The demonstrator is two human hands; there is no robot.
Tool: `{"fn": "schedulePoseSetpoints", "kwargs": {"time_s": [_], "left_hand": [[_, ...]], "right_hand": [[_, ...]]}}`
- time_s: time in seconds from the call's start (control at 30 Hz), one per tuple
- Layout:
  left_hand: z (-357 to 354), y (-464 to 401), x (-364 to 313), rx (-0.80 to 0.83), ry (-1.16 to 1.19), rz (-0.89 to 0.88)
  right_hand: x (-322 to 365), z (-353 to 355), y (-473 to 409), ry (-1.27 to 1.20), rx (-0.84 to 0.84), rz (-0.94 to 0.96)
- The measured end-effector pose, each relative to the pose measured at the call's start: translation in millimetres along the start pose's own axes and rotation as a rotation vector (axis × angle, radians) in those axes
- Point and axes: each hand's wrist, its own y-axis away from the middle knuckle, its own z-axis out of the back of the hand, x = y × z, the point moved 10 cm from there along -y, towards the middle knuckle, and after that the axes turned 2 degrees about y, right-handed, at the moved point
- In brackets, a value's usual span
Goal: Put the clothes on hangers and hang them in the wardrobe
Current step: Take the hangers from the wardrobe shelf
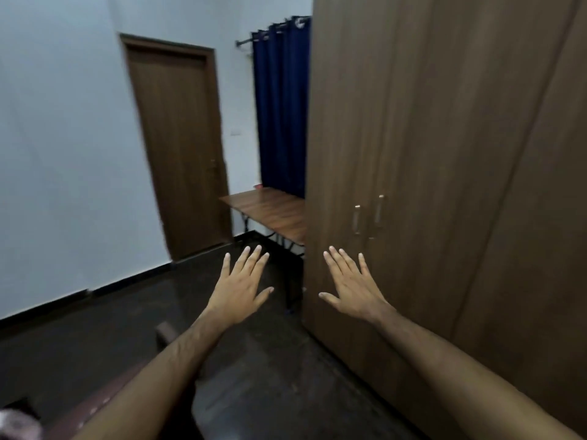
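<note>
Seemingly we are at the very start: our left hand (pixel 239 295) and right hand (pixel 353 289) are both held out in front of us, fingers spread flat, holding nothing and touching nothing as far as we can tell. No hanger is in sight, and the only possible clothing is a blurred pale bundle (pixel 17 422) at the lower left corner, too unclear to name. We face the wardrobe (pixel 444 154) on our right with its doors shut, two handles (pixel 368 217) side by side, so we cannot see what is inside; opening, hangering and hanging all appear left to do. Beyond it a tabletop (pixel 270 208) stands by a blue curtain (pixel 281 106)
</note>
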Motion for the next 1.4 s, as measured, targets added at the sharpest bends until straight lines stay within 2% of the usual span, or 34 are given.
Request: {"fn": "schedulePoseSetpoints", "kwargs": {"time_s": [0.17, 0.33, 0.5, 0.6, 0.73, 0.93, 1.1, 1.23, 1.4], "left_hand": [[-10, -108, -101, -0.02, 0.105, -0.15], [-36, -199, -150, 0.001, 0.294, -0.196], [-86, -289, -169, 0.066, 0.641, -0.214], [-118, -359, -177, 0.165, 0.837, -0.202], [-156, -454, -199, 0.248, 1.002, -0.185], [-216, -570, -212, 0.298, 1.256, 0.013], [-240, -577, -244, 0.393, 1.373, -0.107], [-225, -564, -233, 0.439, 1.433, -0.191], [-191, -498, -204, 0.508, 1.298, -0.447]], "right_hand": [[-140, 10, 21, -0.005, -0.022, -0.219], [-229, 2, 20, -0.051, -0.028, -0.37], [-281, -27, -20, -0.122, -0.017, -0.457], [-304, -48, -66, -0.133, -0.032, -0.5], [-336, -82, -139, -0.274, -0.031, -0.619], [-379, -128, -223, -0.518, -0.059, -0.764], [-397, -160, -239, -0.674, -0.043, -0.811], [-382, -180, -234, -0.825, 0.001, -0.801], [-327, -180, -215, -1.002, -0.013, -0.714]]}}
